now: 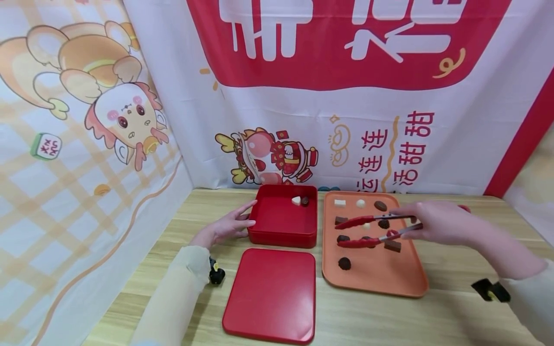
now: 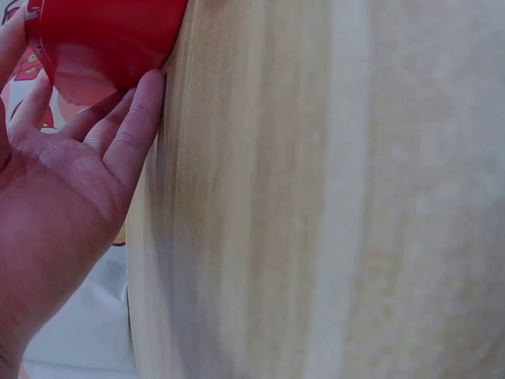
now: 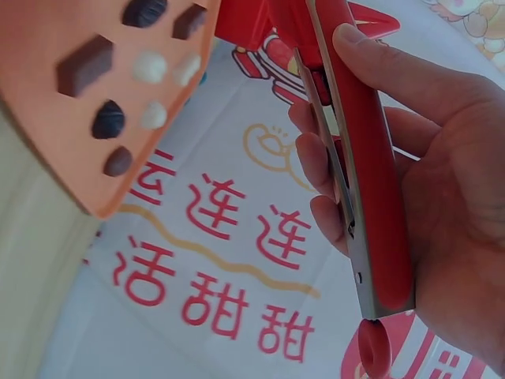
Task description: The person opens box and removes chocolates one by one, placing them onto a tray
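Observation:
At the left side of the open red box (image 1: 283, 240), my left hand (image 1: 227, 226) touches the wall with extended fingers. In the left wrist view those fingers (image 2: 136, 130) lie against the box's side. My right hand (image 1: 439, 222) grips red-and-metal tongs (image 1: 361, 242) by the handles, thumb on one arm and fingers round the other. The tongs' tips are spread apart over the left part of an orange tray (image 1: 381, 284), close to dark chocolates (image 1: 343, 238); nothing is visibly pinched between them. Inside the box's far right corner sit a white chocolate (image 1: 296, 200) and a dark chocolate (image 1: 305, 201).
A flat red lid (image 1: 270, 295) lies on the wooden table in front of the box. Several white and brown chocolates, such as a rectangular brown one (image 1: 392, 246), are spread over the tray. A printed cloth (image 1: 277, 115) hangs behind the table.

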Tool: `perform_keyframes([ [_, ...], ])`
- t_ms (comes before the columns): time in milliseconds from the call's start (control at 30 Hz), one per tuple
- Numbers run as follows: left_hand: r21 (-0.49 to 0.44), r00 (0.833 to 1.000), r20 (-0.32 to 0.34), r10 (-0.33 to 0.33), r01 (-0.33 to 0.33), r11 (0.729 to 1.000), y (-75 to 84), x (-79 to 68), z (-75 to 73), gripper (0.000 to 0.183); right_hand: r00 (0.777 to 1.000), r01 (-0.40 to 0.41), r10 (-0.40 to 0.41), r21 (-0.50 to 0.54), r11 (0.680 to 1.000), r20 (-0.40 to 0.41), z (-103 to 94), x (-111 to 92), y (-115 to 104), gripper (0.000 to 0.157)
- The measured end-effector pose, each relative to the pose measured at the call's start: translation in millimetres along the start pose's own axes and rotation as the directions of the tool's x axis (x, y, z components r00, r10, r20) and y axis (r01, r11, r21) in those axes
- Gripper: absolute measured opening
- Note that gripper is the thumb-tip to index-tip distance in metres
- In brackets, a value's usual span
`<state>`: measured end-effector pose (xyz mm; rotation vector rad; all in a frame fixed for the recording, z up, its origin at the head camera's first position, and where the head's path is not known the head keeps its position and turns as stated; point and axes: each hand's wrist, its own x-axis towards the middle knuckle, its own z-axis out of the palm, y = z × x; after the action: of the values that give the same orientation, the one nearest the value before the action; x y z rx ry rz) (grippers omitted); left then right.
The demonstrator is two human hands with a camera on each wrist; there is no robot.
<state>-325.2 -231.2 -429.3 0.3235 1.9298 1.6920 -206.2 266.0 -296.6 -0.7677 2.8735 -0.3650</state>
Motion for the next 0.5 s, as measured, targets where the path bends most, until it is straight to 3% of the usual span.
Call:
perform_keyframes([
  [167, 0.001, 1.000, -0.002, 0.005, -0.005, 1.000, -1.4, -0.2, -0.6, 0.075, 1.000, 0.027, -0.026, -0.051, 0.998, 0.003, -13.4, 22.0, -3.9, 0.054],
  [500, 0.013, 1.000, -0.002, -0.001, 0.001, 1.000, 0.2, 0.3, -0.7, 0.074, 0.994, 0.094, -0.095, -0.019, 0.995, -0.050, -28.9, 68.0, -6.2, 0.057],
])
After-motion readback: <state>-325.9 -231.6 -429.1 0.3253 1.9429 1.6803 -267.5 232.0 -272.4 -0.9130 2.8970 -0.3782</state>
